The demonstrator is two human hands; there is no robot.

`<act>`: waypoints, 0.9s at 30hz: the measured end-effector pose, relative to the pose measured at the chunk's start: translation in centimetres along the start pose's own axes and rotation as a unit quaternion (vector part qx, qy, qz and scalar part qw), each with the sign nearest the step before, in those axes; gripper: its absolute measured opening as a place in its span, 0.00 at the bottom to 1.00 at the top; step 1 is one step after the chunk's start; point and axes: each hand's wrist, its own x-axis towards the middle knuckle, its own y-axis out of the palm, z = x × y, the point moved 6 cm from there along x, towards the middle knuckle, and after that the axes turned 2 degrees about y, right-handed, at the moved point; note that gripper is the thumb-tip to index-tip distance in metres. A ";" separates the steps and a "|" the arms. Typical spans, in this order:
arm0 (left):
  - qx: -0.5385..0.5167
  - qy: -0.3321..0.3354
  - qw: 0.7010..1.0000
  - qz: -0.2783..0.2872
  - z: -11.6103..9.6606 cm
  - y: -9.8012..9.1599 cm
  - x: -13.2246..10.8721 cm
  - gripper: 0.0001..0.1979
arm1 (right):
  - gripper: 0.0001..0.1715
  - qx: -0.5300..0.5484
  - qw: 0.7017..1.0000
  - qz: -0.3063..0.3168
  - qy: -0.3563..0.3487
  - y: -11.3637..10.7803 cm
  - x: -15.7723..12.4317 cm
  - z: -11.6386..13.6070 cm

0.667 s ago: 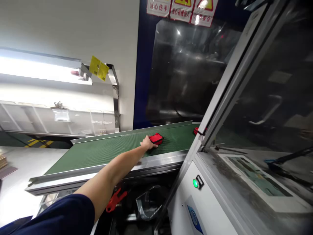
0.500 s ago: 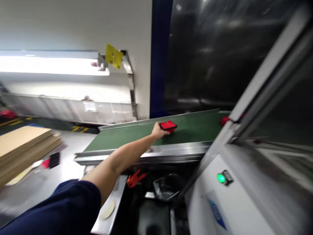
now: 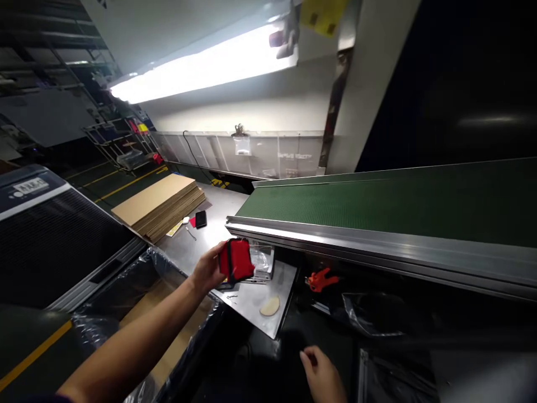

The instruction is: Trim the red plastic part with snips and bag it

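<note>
Left hand [image 3: 206,271] grips a small red pouch [image 3: 236,260] in the air, just off the near end of the green conveyor belt [image 3: 377,198].

Fingers closed round the pouch's left edge, holding it upright over the steel worktable [image 3: 251,296] — the belt's steel rail sits at its two o'clock. The right hand [image 3: 321,372] hangs low at five o'clock of the pouch, fingers loosely curled, holding nothing. At ten o'clock lies a stack of flat cardboard [image 3: 161,204] with a black phone [image 3: 200,219] beside it; a red-orange clamp [image 3: 319,279] lies under the belt — at three o'clock.
</note>
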 end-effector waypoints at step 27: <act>-0.303 -0.087 0.948 -0.028 1.2 -12.7 -12.7 0.37 | 0.29 0.278 0.949 0.091 -0.115 6.6 0.3 27.6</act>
